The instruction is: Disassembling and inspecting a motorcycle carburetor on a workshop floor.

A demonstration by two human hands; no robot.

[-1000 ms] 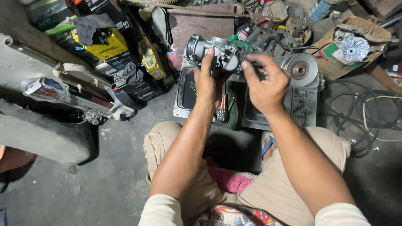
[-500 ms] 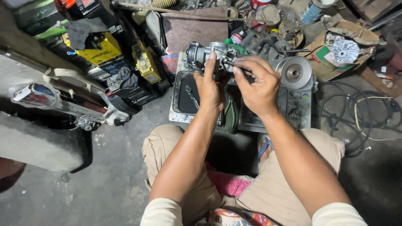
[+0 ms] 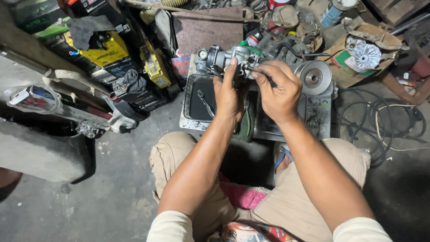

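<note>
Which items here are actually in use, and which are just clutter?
In hand:
- left hand and right hand, both holding the metal carburettor-like part

Lying about:
- metal tray with a wrench
- green-handled pliers
- round pulley disc
- yellow boxes
- black cables
- fan-like part on cardboard

Single head view, looking steeply down, close above the lap

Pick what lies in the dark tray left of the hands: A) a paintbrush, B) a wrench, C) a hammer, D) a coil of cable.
B: a slim metal wrench lies slantwise in the tray, just beside the left hand, which with the right hand holds a grey metal part.
</note>
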